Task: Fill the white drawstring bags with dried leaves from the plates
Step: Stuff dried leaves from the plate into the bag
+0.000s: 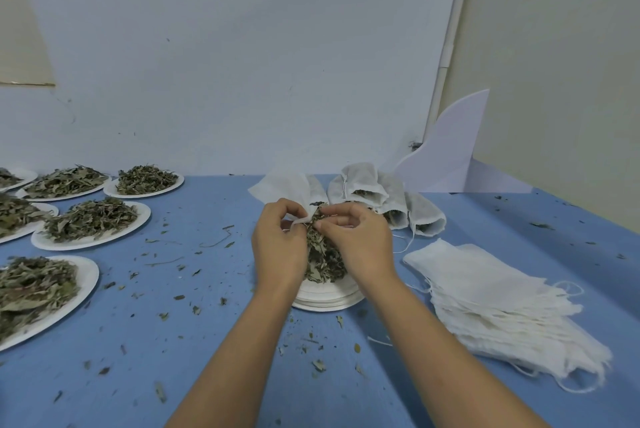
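The left grip (278,247) pinches the near edge of a white bag (282,185) between thumb and forefinger, holding its mouth up above a stack of paper plates (325,301). The rest of the bag lies flat on the blue bench (207,323) beyond the knuckles, pointing away from the person. The right grip (363,244) is curled beside it, fingertips pinching a clump of dried leaves (323,261) right at the bag's mouth. The two grips nearly touch there. The leaves form a heap on the top plate of the stack, between and under both grips.

Just behind the right grip, several filled bags (367,187) lie side by side with their open ends toward the person and leaves showing inside. To the right, near the right forearm, sits a pile of flat empty bags (502,299) with loose strings hanging out. Well apart on the left, other plates heaped with leaves (91,223) are spread along the bench. Leaf crumbs (180,298) are scattered over the blue surface. A white board (453,150) stands at the far right corner.
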`<state>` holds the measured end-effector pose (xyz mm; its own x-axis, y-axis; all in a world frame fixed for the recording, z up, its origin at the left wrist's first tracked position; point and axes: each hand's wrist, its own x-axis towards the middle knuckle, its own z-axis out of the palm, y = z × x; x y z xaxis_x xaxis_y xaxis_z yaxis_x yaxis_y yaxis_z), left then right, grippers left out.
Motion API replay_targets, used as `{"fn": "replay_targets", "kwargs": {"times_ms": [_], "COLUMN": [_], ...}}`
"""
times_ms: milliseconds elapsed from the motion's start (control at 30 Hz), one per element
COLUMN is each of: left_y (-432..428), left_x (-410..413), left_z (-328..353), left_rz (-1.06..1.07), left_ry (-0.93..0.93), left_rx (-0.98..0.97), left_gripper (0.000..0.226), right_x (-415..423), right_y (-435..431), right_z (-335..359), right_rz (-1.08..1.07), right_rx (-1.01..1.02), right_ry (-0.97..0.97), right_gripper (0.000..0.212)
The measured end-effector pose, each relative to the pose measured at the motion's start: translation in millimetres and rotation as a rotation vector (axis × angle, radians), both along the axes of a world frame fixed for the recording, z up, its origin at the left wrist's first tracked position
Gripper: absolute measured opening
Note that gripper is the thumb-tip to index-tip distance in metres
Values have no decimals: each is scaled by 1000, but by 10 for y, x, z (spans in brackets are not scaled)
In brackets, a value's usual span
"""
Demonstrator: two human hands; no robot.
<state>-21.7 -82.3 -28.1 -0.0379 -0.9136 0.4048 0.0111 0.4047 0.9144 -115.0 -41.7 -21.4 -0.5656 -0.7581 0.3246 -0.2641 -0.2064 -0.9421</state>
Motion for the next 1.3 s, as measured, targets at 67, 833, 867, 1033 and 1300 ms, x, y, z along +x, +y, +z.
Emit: {"fn": "replay_targets", "kwargs": {"times_ms": [67,833,867,1033,1300], "left_y": [6,-90,-106,-120,-114], "left_x": [-4,132,145,149,143], "left_z": [0,-47,-46,-37,-34], "left_rz": [21,-241,-222,-250,-282], "left_ry": [-17,102,115,139,203], "left_rx": [-12,126,121,149,164], "left_gripper": [37,24,23,22,20], "right_x": [0,-152,-170,-248,-151], "right_y": [-4,64,70,79,64], "right_z": [-1,154,168,150,114], "right_rz": [-11,204,161,31,-1], "right_rx": [3,37,32,59,-19], "right_ry": [32,-367,-303,181,267], "right_gripper": [19,9,7,28,16]}}
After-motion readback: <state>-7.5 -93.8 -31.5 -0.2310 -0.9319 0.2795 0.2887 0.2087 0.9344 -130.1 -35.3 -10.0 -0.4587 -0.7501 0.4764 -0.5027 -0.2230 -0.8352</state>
